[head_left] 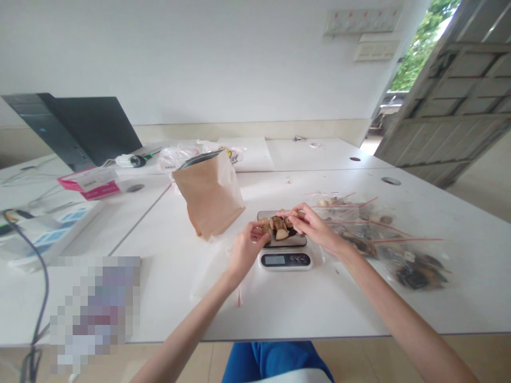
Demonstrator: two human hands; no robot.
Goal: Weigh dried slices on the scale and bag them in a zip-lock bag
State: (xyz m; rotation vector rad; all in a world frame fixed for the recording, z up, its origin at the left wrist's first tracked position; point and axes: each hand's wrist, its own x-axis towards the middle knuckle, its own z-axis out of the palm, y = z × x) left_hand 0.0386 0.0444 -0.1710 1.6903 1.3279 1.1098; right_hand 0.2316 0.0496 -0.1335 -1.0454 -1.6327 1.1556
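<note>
**Pinching a chunk over the scale**

My right hand (309,226) is closed in a pinch, with thumb and fingertips on a small dried chunk (294,213) at the far edge of the pile. My left hand (249,249) sits at the pile's left side, its fingers curled against the pieces; I can't tell whether it is gripping one. Between my hands, the pile of tan dried chunks (279,226) lies on a dark tray (294,241) on a digital kitchen scale (285,260). Just right of the scale, resealable plastic bags (413,268) with red seal strips hold darker pieces. To the left, a kraft paper bag (209,194) stands upright on the white table (167,282), with a pink box (90,183) beyond it.
</note>
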